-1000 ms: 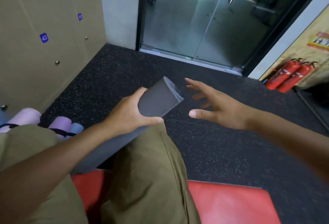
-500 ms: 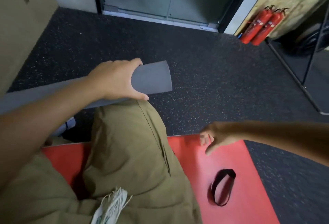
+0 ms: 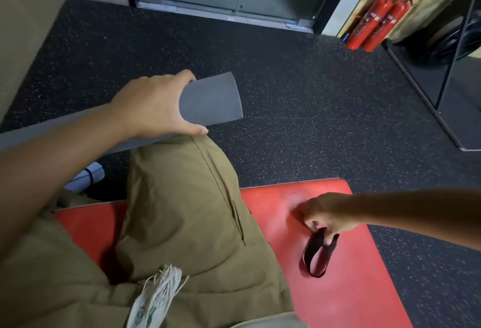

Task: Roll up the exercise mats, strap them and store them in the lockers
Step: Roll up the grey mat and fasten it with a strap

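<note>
Black strap [image 3: 318, 252] on the red mat [image 3: 346, 270], now pinched by the right hand [image 3: 324, 217]; left hand [image 3: 153, 105] still grips the grey roll [image 3: 210, 101], strapping next

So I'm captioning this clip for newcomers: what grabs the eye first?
The red mat at lower right, where the right hand pinches a black strap loop. Then the rolled grey mat at centre left, gripped by the left hand. Two red fire extinguishers lean at upper right.

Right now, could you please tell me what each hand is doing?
Left hand: grips the rolled grey mat.
Right hand: pinches the black strap on the red mat.
</note>
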Demonstrator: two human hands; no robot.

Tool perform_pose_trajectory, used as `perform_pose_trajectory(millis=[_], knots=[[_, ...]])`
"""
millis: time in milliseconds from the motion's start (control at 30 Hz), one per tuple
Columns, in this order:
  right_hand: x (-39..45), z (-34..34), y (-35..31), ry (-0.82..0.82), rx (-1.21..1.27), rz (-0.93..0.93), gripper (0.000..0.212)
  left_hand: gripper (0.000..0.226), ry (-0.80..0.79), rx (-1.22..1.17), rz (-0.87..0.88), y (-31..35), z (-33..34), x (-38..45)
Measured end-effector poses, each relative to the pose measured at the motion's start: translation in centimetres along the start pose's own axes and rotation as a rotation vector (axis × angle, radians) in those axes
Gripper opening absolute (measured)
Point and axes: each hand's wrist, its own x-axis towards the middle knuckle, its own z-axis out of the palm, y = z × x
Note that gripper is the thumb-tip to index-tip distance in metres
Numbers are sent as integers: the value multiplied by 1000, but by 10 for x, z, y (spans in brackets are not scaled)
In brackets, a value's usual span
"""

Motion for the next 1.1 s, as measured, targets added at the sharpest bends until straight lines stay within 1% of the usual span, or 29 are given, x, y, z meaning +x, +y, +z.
perform_pose_trajectory(millis=[33,67,100,167,267,433,567,633,733,800,933,1100], knots=[[-2,3,-1,-26,5,21,29,86,2,2,-1,1,0,-1],[0,6,1,-10,-8,25,28,85,4,4,-2,2,0,-1],[2,7,2,-14,-100,15,28,85,6,4,-2,2,0,-2],[6,6,1,-24,-157,31,32,85,11,-1,-4,3,0,-3],[6,-5,-6,-31,-55,63,31,84,20,-6,-11,2,-1,-5],[10,-22,-5,31,258,114,23,83,29,-24,-21,2,-1,-7],[14,-39,-7,122,484,91,17,82,57,-67,-33,1,-1,-10],[15,-47,-9,147,648,52,19,82,68,-78,-38,1,0,-11],[16,-57,-12,150,1050,-12,13,83,73,-81,-46,2,0,-12],[17,-66,-15,155,1250,-79,15,84,73,-81,-56,2,0,-13],[16,-87,-33,195,1536,-192,30,84,84,-96,-55,1,-1,-16],[18,-98,-55,293,1851,-305,29,83,111,-91,-59,-1,0,-17]])
